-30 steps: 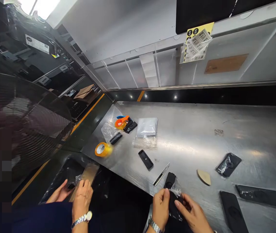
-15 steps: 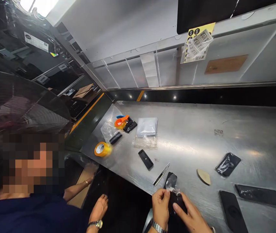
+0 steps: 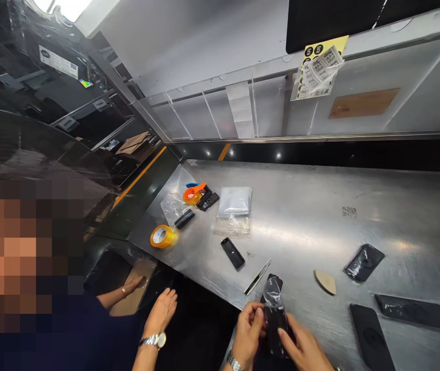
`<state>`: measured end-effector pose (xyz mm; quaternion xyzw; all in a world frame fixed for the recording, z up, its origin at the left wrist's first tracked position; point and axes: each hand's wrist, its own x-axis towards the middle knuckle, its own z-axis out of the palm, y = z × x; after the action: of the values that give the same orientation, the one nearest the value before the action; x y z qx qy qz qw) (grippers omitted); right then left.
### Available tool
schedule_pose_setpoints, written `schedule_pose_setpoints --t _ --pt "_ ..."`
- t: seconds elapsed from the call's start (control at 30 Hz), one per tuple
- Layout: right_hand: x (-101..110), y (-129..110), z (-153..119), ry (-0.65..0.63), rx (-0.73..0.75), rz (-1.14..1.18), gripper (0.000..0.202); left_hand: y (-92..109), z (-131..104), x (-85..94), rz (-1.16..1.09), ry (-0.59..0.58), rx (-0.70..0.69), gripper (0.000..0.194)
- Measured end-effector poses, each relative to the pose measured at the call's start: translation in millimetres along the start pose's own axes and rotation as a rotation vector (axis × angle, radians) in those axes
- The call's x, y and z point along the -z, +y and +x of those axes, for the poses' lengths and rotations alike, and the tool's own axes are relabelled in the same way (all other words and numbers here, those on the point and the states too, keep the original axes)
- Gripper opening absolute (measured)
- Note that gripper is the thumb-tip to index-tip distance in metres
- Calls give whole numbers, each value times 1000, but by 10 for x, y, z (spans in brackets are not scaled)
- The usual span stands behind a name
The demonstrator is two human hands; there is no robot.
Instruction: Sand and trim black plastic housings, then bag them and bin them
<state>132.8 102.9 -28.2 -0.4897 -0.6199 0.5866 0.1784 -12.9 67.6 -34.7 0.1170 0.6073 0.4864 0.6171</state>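
A black phone case [image 3: 276, 330] in a clear plastic bag is between my two hands at the table's near edge. My left hand [image 3: 247, 330] pinches its left side, thumb and fingers closed. From the right, my right hand [image 3: 303, 341] grips it, with the thumb across its front. The bag's loose clear end [image 3: 273, 295] stands up beyond the case. Just behind it, another dark case [image 3: 276, 279] lies partly hidden. A utility knife [image 3: 257, 277] rests left of that, and a beige curved piece [image 3: 324, 282] to the right.
Bagged black cases [image 3: 364, 263] and a long black case [image 3: 372, 335] lie at right. Farther left are a small black case [image 3: 232, 253], a stack of clear bags [image 3: 234, 202], yellow tape [image 3: 162, 237] and an orange tape dispenser [image 3: 195, 192]. A co-worker's hand [image 3: 162, 310] is at left.
My hands have moved slightly apart, and more of the bagged case shows between them. The bag's end now stands straighter. At left, the co-worker has leaned nearer and the fingers have opened out.
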Motion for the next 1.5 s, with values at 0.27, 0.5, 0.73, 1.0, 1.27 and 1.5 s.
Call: schedule_pose_setpoints --t 0.27,0.5,0.73,1.0,1.27,1.5 --pt "-37 50 15 -67 -35 12 28 149 61 -186 -32 48 -67 20" --pt "24 118 -47 -292 -35 475 46 27 -121 -95 -122 -22 134 32" --pt "0 58 63 -262 -195 467 59 114 -86 -230 -110 -90 6 36" --pt "158 -121 -43 -257 -165 461 46 294 -105 -298 -130 -1 3 42" --pt "162 -301 -105 -164 -238 391 43 383 -170 -351 -186 -40 27 40" --pt "154 -330 -75 -67 -213 277 50 354 -190 -358 -167 -52 12 40"
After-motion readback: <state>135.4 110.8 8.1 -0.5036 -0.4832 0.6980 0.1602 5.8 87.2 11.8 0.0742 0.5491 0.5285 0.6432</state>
